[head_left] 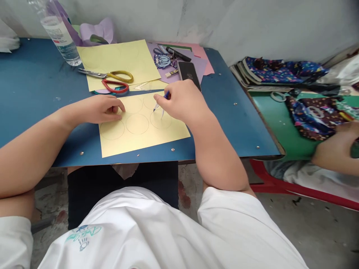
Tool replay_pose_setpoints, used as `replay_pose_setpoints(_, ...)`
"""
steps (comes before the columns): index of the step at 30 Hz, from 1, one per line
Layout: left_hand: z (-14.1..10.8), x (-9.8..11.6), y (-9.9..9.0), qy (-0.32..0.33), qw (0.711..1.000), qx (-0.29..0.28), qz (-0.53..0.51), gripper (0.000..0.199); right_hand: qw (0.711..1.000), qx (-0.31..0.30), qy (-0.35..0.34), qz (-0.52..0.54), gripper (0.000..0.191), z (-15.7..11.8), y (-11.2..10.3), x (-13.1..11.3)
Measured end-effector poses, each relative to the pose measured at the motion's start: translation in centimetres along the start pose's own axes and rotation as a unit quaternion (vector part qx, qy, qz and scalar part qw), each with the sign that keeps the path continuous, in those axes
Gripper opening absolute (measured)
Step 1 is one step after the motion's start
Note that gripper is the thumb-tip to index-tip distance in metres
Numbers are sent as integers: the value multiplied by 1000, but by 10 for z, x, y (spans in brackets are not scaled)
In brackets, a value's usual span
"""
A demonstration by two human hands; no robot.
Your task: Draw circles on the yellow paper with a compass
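Observation:
A sheet of yellow paper (131,140) with several pencil circles lies at the front of the blue table. My right hand (186,99) is closed around the top of a compass (164,101), which has a blue part. Its two legs point down over a circle at the sheet's right side; whether both tips touch the paper I cannot tell. On the sheet's left edge rests my left hand (102,109), thumb and fingers loosely bent and apart, holding nothing. Scissors (114,80) with one yellow and one red handle lie open just beyond it.
Behind the scissors is another yellow sheet (112,56) with faint circles. A water bottle (61,37) stands at the back left. A phone (190,73), a keychain (162,61) and coloured paper lie at the back right. Another person's hand (336,149) is at the green table (269,112).

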State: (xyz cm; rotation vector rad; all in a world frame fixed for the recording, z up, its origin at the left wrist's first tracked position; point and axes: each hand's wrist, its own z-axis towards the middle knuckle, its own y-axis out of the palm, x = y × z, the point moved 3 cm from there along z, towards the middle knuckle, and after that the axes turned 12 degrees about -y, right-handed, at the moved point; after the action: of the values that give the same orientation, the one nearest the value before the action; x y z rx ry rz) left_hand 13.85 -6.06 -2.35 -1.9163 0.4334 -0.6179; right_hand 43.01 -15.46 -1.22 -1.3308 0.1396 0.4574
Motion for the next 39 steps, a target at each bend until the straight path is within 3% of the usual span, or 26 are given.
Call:
replay_pose_setpoints(5, 1, -2, 2, 12, 1000, 11, 6, 55, 998, -32, 14, 61, 52, 1, 0, -6)
replay_pose_setpoints(9, 1, -4, 5, 47, 996, 71, -30, 54, 991, 38, -39, 118, 65, 5, -2, -7)
replay_pose_setpoints(12, -2, -4, 4, 80, 982, 153, -80, 74, 976, 79, -86, 184, 77, 11, 9, -11)
replay_pose_setpoints(14, -3, -4, 4, 106, 972, 184, -104, 92, 963, 73, -103, 237, 82, 16, 23, -18)
replay_pose_setpoints(16, -3, -4, 4, 134, 963, 202, -117, 98, 950, 52, -107, 289, 85, 19, 39, -26)
replay_pose_setpoints(23, -5, 6, 11, 151, 955, 243, -82, 58, 906, 47, -97, 409, 86, 15, 62, -44)
replay_pose_setpoints(29, -12, 17, 14, 116, 948, 286, -79, 42, 874, 75, -134, 461, 90, 13, 68, -42)
replay_pose_setpoints(39, -20, 24, 15, 72, 935, 347, 20, 29, 879, 22, -120, 460, 90, 13, 77, -44)
